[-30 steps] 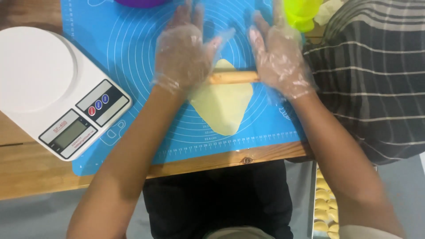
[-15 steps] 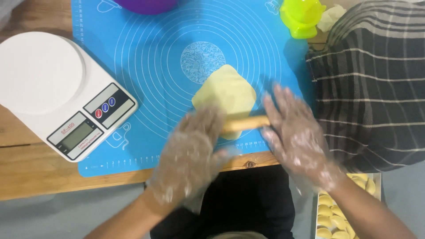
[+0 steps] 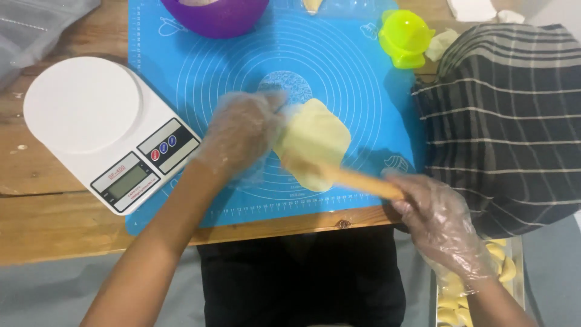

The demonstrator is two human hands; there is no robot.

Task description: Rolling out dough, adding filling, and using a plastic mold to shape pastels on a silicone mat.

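At the centre of the frame, your left hand [image 3: 242, 130] in its clear plastic glove lies half open, fingers on the edge of the flat pale yellow dough sheet [image 3: 315, 142] on the blue silicone mat [image 3: 363, 79]. Your right hand [image 3: 439, 221] is closed around the wooden rolling pin [image 3: 357, 180]; I think even, light pressure suits here. At left sits a white kitchen scale [image 3: 85, 115] with three round coloured buttons.

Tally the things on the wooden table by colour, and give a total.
Blue: 1, baking mat
Purple: 1, bowl
Green: 1, mould
White: 1, kitchen scale
Yellow: 1, dough sheet
Tan: 1, rolling pin
Total: 6
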